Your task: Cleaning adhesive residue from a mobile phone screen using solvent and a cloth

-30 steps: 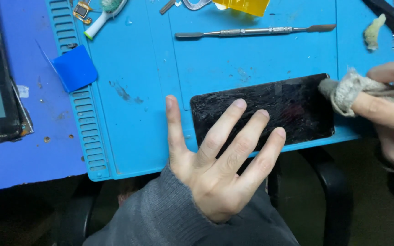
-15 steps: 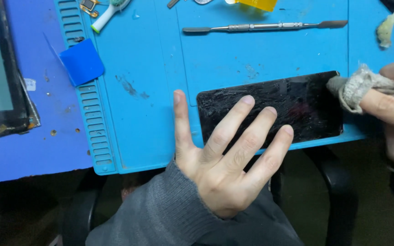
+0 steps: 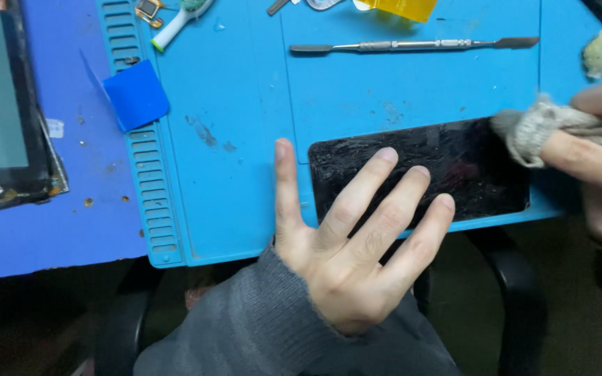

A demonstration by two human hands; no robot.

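Observation:
A black, scratched phone screen panel (image 3: 468,163) lies flat near the front edge of a light blue work mat (image 3: 245,153). My left hand (image 3: 357,237) rests on it with fingers spread, three fingertips pressing on the panel's left half and the thumb on the mat. My right hand (image 3: 593,146) comes in from the right edge, fingers closed around a wad of grey cloth (image 3: 527,129). The cloth touches the panel's upper right corner.
A metal spudger (image 3: 412,46) lies across the mat's far side. A blue plastic scraper (image 3: 136,94) and a white brush (image 3: 175,24) sit at the upper left. A disassembled tablet (image 3: 1,104) rests on the darker blue surface at left. Yellow film (image 3: 405,7) at top.
The cloth in my right hand has slid slightly along the panel's right end. My left hand stays pressed on the panel.

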